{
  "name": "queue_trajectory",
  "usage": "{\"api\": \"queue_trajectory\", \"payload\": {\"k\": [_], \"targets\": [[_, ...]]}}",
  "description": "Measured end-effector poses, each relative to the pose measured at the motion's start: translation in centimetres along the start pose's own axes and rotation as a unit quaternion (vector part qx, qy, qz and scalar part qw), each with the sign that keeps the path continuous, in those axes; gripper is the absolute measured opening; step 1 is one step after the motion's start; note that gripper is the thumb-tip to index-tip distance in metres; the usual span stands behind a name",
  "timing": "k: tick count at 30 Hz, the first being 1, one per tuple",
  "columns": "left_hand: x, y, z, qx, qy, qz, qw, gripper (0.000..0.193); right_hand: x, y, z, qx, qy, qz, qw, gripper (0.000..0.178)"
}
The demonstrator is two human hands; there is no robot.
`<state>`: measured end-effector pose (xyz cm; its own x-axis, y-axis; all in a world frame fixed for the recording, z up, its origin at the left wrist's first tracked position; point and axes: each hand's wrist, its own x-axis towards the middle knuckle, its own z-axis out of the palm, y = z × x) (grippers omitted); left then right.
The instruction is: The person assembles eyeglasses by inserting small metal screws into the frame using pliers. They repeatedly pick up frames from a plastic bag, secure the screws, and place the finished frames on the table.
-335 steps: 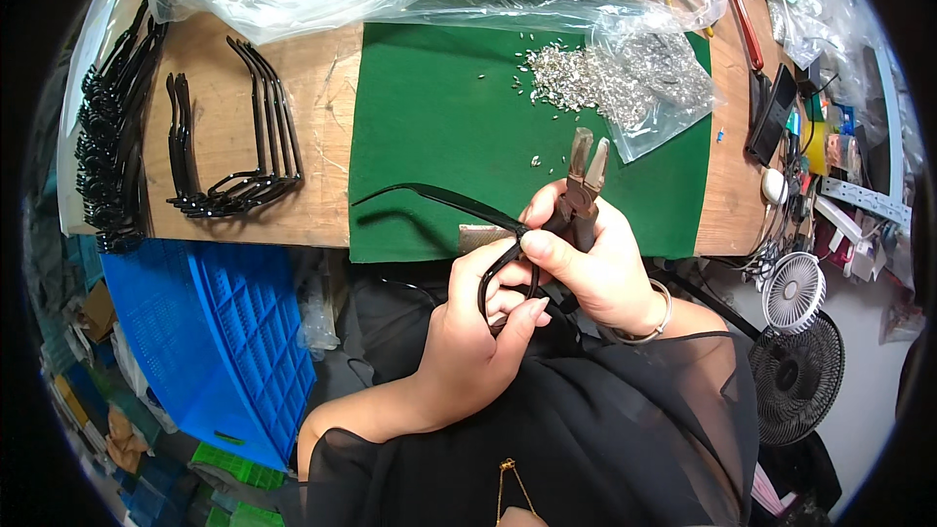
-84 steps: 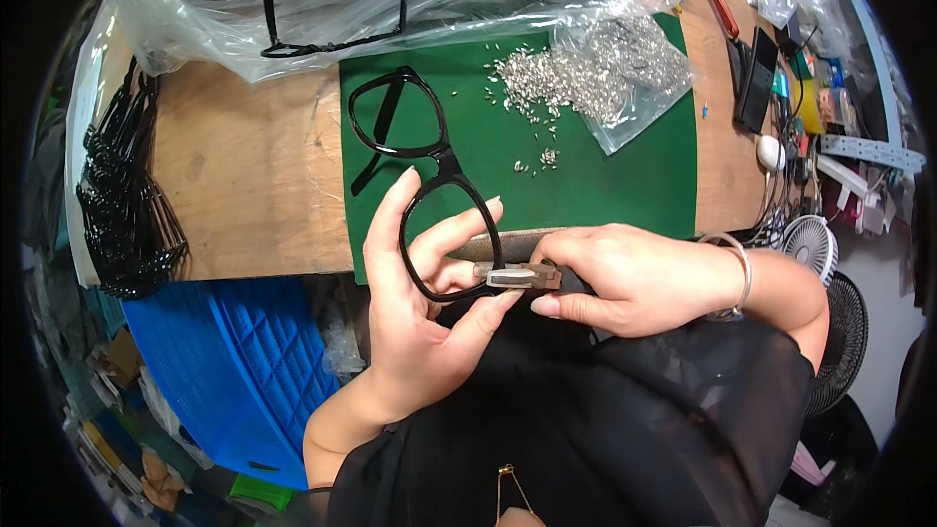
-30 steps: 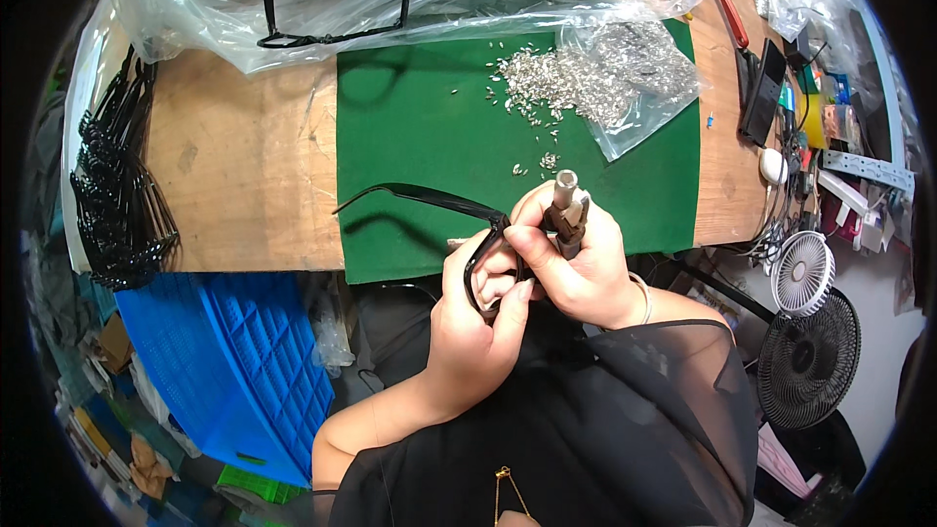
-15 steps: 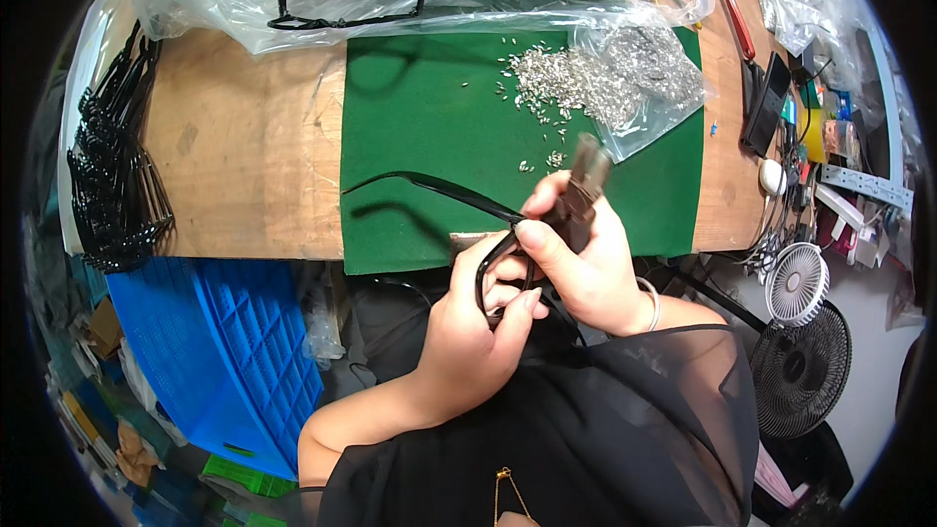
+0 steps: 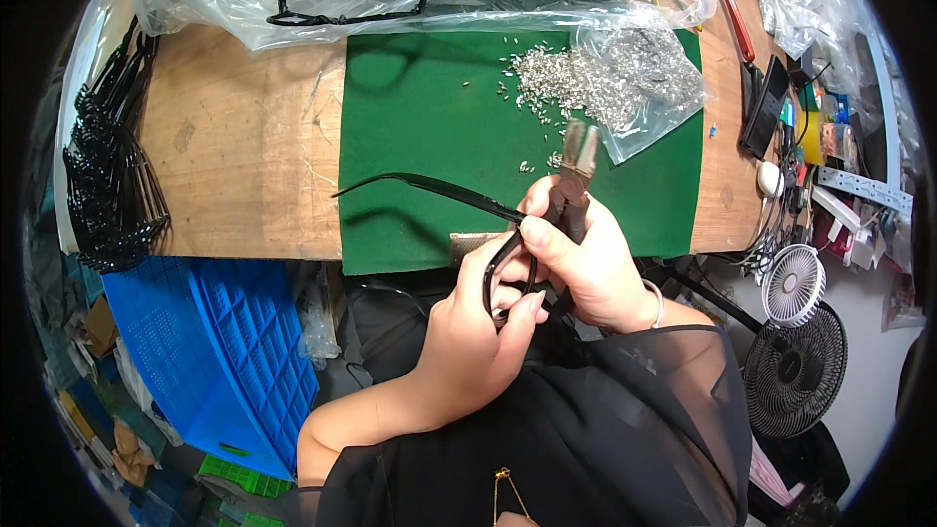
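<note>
A black eyeglass frame (image 5: 439, 187) is gripped by the rim in my left hand (image 5: 464, 346), fingers closed around it. One of its temples stretches out to the left over the green mat (image 5: 420, 107). My right hand (image 5: 605, 268) is closed on a pair of pliers (image 5: 578, 171), their jaws pointing away from me and slightly apart. The right thumb also presses on the frame near its hinge. Past the pliers lies a heap of tiny silvery metal pieces (image 5: 547, 78), beside a clear plastic bag (image 5: 639, 132) with more of them.
Black frames or temples (image 5: 112, 176) are piled at the table's left end. Another black frame (image 5: 351, 20) rests on plastic sheeting (image 5: 508, 0) at the back. A blue crate (image 5: 215, 351) stands below left; a phone (image 5: 766, 107), cables and small fans (image 5: 793, 285) are at right.
The pliers have swung slightly left and their jaws now show sharply instead of blurred. Both hands keep their hold on the eyeglass frame, which has hardly shifted.
</note>
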<state>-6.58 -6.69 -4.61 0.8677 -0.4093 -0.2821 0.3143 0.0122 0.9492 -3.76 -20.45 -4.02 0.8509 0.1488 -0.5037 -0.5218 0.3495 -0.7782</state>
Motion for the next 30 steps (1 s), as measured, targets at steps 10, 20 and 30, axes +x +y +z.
{"api": "queue_trajectory", "payload": {"k": [10,20,30], "targets": [[-0.6,0.7,-0.6,-0.006,0.011,0.004,1.0,0.047,-0.3,0.2,1.2,-0.001,0.018,-0.002,1.0,0.017],[-2.2,2.3,-3.7,-0.145,-0.088,-0.076,0.983,0.042,-0.9,-1.6,-3.8,-0.395,-0.18,-0.095,0.896,0.024],[-3.0,3.0,-3.2,0.088,-0.078,-0.04,0.992,0.033,0.5,-2.6,-3.2,-0.524,-0.31,-0.242,0.756,0.023]]}}
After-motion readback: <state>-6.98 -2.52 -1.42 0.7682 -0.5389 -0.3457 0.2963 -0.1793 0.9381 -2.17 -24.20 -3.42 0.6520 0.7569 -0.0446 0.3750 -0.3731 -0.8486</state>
